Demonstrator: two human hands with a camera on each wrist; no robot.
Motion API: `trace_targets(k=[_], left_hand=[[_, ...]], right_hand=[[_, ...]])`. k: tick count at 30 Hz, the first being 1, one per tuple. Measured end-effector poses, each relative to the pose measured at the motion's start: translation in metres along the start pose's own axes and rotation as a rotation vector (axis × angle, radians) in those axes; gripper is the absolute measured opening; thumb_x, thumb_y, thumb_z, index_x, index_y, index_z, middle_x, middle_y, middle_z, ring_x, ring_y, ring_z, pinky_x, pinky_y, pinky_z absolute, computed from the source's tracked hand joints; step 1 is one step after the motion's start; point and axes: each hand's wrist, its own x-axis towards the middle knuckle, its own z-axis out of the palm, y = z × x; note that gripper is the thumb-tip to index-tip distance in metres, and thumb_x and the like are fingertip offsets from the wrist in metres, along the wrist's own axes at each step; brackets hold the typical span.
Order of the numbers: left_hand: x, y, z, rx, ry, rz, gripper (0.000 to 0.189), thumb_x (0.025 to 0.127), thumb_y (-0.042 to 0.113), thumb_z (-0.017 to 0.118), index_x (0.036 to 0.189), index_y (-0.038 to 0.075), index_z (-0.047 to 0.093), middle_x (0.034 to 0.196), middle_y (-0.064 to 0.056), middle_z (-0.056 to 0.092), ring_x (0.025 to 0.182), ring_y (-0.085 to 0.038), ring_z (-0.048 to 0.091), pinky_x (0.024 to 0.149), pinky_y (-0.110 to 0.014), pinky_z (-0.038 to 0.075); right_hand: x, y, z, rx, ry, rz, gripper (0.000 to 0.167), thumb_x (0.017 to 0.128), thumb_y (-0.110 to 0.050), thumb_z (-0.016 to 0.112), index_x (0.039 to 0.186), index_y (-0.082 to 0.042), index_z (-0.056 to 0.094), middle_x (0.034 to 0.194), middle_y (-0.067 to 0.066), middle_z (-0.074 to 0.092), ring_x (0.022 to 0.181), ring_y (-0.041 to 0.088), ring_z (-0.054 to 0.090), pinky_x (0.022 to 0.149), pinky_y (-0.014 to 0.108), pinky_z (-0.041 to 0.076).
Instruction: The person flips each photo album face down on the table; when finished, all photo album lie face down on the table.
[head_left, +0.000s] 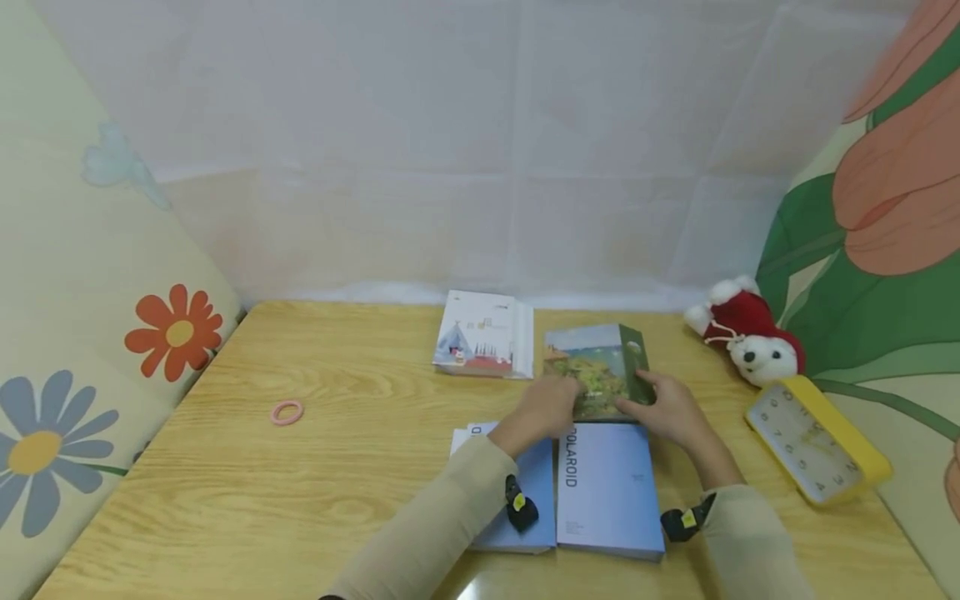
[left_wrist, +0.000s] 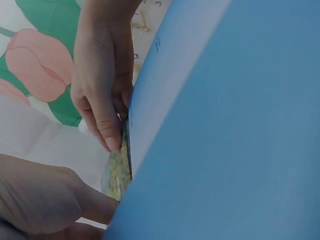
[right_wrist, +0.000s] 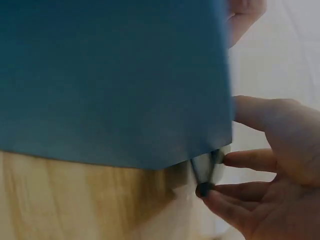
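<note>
Both hands are at a book with a landscape cover (head_left: pixel 592 362), green garden and blue sea, with a dark green side strip. My left hand (head_left: pixel 551 404) holds its lower left edge; part of that hand shows in the left wrist view. My right hand (head_left: pixel 671 408) grips its right side, thumb toward the lower front. In the right wrist view the right fingers (right_wrist: pixel 245 159) touch the book's dark-edged corner. Just below lies a blue POLAROID album (head_left: pixel 607 492), beside a second blue album (head_left: pixel 525 492) partly covered by the left arm. Blue covers hide much of both wrist views.
A white book with a tent picture (head_left: pixel 480 333) lies at the back. On the right are a white plush toy in a red hood (head_left: pixel 757 333) and a yellow clock (head_left: pixel 817 442). A pink ring (head_left: pixel 287 412) lies on the wooden table (head_left: pixel 225 500) at the left.
</note>
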Motion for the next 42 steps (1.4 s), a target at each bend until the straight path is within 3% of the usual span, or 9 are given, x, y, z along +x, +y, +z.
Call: trace_targets(k=[4, 9, 13, 19, 21, 27, 34, 38, 42], left_hand=[[-0.002, -0.002, 0.000, 0.010, -0.011, 0.028, 0.033, 0.076, 0.003, 0.079, 0.106, 0.014, 0.073, 0.091, 0.002, 0.066, 0.084, -0.018, 0.058, 0.079, -0.032, 0.052], [-0.004, -0.005, -0.001, -0.012, -0.027, 0.021, 0.040, 0.077, 0.006, 0.078, 0.116, 0.016, 0.072, 0.109, 0.002, 0.068, 0.102, -0.019, 0.059, 0.101, -0.038, 0.043], [-0.006, -0.013, -0.007, -0.066, -0.041, 0.026, 0.042, 0.080, 0.007, 0.076, 0.121, 0.014, 0.070, 0.118, -0.001, 0.067, 0.109, -0.022, 0.058, 0.099, -0.038, 0.046], [-0.014, -0.040, -0.030, -0.199, -0.167, 0.116, 0.054, 0.092, 0.022, 0.069, 0.142, 0.008, 0.053, 0.141, -0.009, 0.055, 0.128, -0.026, 0.052, 0.107, -0.041, 0.042], [-0.017, -0.051, -0.041, -0.257, -0.183, 0.100, 0.061, 0.094, 0.024, 0.067, 0.149, 0.009, 0.045, 0.147, -0.012, 0.049, 0.134, -0.030, 0.046, 0.109, -0.045, 0.039], [-0.028, -0.099, -0.062, -0.374, -0.022, 0.052, 0.060, 0.093, 0.018, 0.065, 0.148, 0.007, 0.044, 0.144, -0.021, 0.050, 0.126, -0.037, 0.052, 0.101, -0.051, 0.047], [-0.042, -0.155, -0.074, -0.394, 0.197, -0.119, 0.054, 0.093, 0.016, 0.065, 0.141, -0.004, 0.049, 0.141, -0.027, 0.049, 0.128, -0.041, 0.047, 0.105, -0.053, 0.041], [-0.040, -0.170, -0.069, -0.392, 0.227, -0.205, 0.060, 0.095, 0.021, 0.064, 0.144, -0.006, 0.043, 0.144, -0.031, 0.042, 0.133, -0.045, 0.039, 0.110, -0.056, 0.035], [-0.034, -0.176, -0.056, -0.443, 0.231, -0.272, 0.070, 0.095, 0.024, 0.065, 0.150, -0.005, 0.032, 0.145, -0.032, 0.038, 0.135, -0.046, 0.034, 0.111, -0.058, 0.031]], right_hand=[[-0.001, 0.004, 0.004, -0.015, -0.033, 0.049, 0.073, 0.094, -0.035, 0.066, 0.142, 0.014, 0.041, 0.141, 0.040, 0.041, 0.129, 0.055, 0.040, 0.104, 0.062, 0.038], [0.002, 0.005, 0.008, -0.012, -0.042, 0.054, 0.073, 0.094, -0.036, 0.065, 0.140, 0.015, 0.043, 0.139, 0.040, 0.043, 0.127, 0.055, 0.043, 0.102, 0.062, 0.041], [0.007, -0.001, 0.010, -0.025, -0.040, 0.036, 0.072, 0.095, -0.036, 0.064, 0.140, 0.016, 0.043, 0.139, 0.039, 0.043, 0.128, 0.054, 0.042, 0.102, 0.063, 0.040], [0.015, -0.023, 0.009, -0.044, -0.010, -0.093, 0.071, 0.094, -0.032, 0.067, 0.145, 0.010, 0.040, 0.144, 0.035, 0.041, 0.131, 0.053, 0.039, 0.104, 0.066, 0.035], [0.019, -0.035, 0.008, -0.056, -0.004, -0.152, 0.071, 0.093, -0.030, 0.069, 0.146, 0.007, 0.040, 0.144, 0.034, 0.041, 0.131, 0.052, 0.039, 0.104, 0.067, 0.035], [0.032, -0.077, 0.005, -0.090, -0.038, -0.263, 0.073, 0.091, -0.031, 0.071, 0.149, 0.001, 0.040, 0.148, 0.028, 0.040, 0.134, 0.048, 0.037, 0.106, 0.066, 0.033], [0.063, -0.119, 0.026, -0.079, -0.120, -0.320, 0.083, 0.089, -0.035, 0.073, 0.154, -0.002, 0.032, 0.153, 0.024, 0.036, 0.141, 0.043, 0.031, 0.112, 0.061, 0.028], [0.084, -0.131, 0.047, -0.087, -0.141, -0.351, 0.089, 0.088, -0.036, 0.074, 0.154, 0.000, 0.028, 0.153, 0.029, 0.032, 0.141, 0.045, 0.028, 0.114, 0.060, 0.024], [0.096, -0.135, 0.065, -0.079, -0.164, -0.320, 0.093, 0.086, -0.042, 0.075, 0.155, -0.002, 0.027, 0.156, 0.028, 0.029, 0.144, 0.046, 0.021, 0.115, 0.061, 0.020]])
